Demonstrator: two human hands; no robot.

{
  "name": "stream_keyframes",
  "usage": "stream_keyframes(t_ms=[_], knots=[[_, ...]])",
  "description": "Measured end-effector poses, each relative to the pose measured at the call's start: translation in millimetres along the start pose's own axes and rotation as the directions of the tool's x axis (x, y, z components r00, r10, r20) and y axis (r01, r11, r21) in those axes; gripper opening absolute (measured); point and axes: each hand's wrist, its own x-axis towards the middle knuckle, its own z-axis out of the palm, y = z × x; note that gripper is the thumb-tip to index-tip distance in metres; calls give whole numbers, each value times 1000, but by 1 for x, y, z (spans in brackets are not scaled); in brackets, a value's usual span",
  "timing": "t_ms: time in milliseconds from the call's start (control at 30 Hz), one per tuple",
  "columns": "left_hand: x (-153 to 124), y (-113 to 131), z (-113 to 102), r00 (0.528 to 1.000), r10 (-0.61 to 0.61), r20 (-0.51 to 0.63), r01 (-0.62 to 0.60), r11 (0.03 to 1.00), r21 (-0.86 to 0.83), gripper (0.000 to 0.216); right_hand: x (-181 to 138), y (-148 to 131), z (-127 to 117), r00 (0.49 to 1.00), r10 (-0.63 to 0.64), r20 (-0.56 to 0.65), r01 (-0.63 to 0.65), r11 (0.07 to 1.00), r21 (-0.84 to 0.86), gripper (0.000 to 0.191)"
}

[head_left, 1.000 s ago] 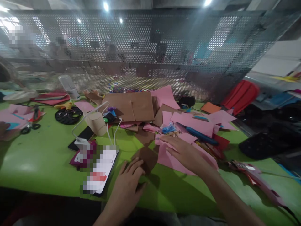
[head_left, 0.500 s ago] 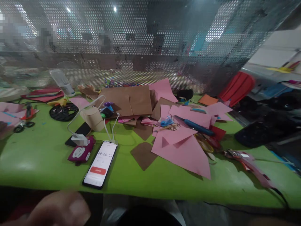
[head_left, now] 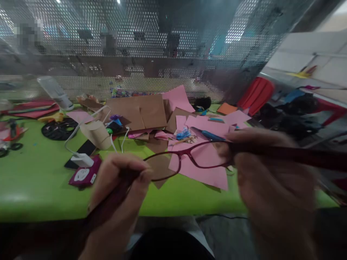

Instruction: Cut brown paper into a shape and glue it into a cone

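Dark-red eyeglasses (head_left: 185,152) were above near side of green table (head_left: 189,202), temples (head_left: 287,154) open; L hand (head_left: 127,209) pinched left hinge end, R hand (head_left: 273,187) the right. Prob. light, stiff-ish, fragile, lenses (head_left: 164,166) slick; best hold was temples nr hinges.

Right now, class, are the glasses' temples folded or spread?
The glasses are spread: one temple extends back by the left hand, the other by the right hand.
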Motion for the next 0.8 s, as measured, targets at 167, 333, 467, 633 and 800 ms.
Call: stream_keyframes(t_ms=[167,333,467,633,800], knots=[[0,-35,31,990,109,85,-114,992,57,8,1,56,28,950,274,148,-300,933,197,18],[-12,-59,36,947,219,233,-256,956,142,7,-5,77,37,918,383,104,-397,878,269,27],[-12,-69,44,981,67,184,-84,993,89,8,-8,72,38,899,439,-6,-426,875,229,38],[-11,-70,60,972,-165,166,186,975,-122,31,-18,72,42,887,455,-75,-435,880,193,52],[-13,-63,61,942,-232,241,280,941,-187,27,-22,69,43,901,429,62,-432,880,196,42]])
